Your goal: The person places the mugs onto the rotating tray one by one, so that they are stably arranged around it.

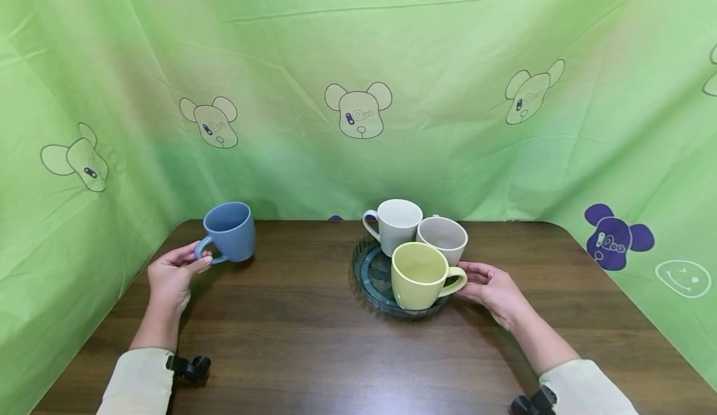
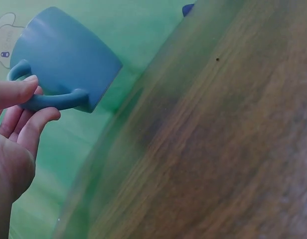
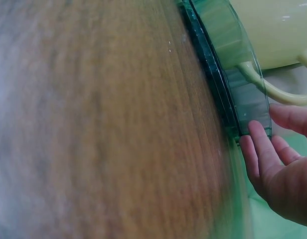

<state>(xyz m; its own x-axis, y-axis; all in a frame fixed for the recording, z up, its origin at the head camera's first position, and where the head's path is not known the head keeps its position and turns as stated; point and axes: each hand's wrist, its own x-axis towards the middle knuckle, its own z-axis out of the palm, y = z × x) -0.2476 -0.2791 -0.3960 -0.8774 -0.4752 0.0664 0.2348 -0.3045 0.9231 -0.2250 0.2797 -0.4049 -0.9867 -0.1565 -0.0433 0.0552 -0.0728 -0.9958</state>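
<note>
My left hand (image 1: 170, 276) grips a blue mug (image 1: 239, 241) by its handle, thumb and fingers closing on the loop. This mug is upright and held at the table's back left. On the right side, my right hand (image 1: 493, 290) has its fingers stretched out to a round dark-green glass tray (image 1: 366, 278). Its fingertips (image 3: 254, 130) touch the tray's outer wall, and the thumb comes up to the rim below a mug handle. In the tray stand a yellow mug (image 1: 411, 287) at the front, a white mug (image 1: 394, 225) at the back left and a greyish mug (image 1: 442, 234) behind.
The brown wooden table (image 1: 313, 353) has rounded back corners. A green cloth (image 1: 280, 48) with mouse-head drawings hangs behind it and along both sides. Black wrist devices sit on the left cuff (image 1: 137, 377) and the right cuff (image 1: 585, 390).
</note>
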